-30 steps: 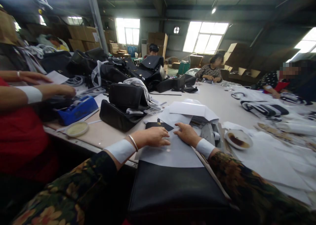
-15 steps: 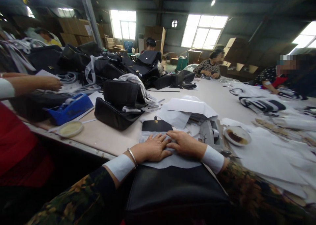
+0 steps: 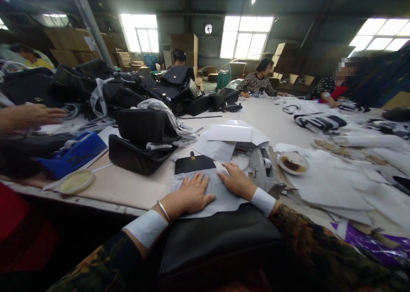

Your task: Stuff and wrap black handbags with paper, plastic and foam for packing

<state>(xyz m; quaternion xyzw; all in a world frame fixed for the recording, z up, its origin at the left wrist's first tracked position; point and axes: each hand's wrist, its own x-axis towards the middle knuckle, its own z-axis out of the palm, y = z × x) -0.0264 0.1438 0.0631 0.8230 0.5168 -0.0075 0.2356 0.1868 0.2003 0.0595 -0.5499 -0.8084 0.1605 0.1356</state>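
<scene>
A black handbag (image 3: 218,238) lies in front of me, its flap (image 3: 195,165) with a gold clasp pointing away. Thin whitish wrapping paper (image 3: 221,198) covers the part between flap and body. Flat on this paper rests my left hand (image 3: 194,193), fingers spread, a silver bangle at the wrist. My right hand (image 3: 237,180) touches the sheet's right edge near the flap, its fingers extended and partly bent. Neither hand grips anything that I can see.
Two black bags (image 3: 141,148) stand ahead on the left, near a blue tape dispenser (image 3: 72,155) and a round dish (image 3: 77,181). A grey dispenser (image 3: 264,170), paper sheets (image 3: 229,134) and a dish of brown liquid (image 3: 293,163) lie right. A co-worker's hand (image 3: 32,116) reaches in from the left.
My hands have moved apart: the right one has shifted to the paper's right edge, the left lies flat on it. The view has turned a little to the right.
</scene>
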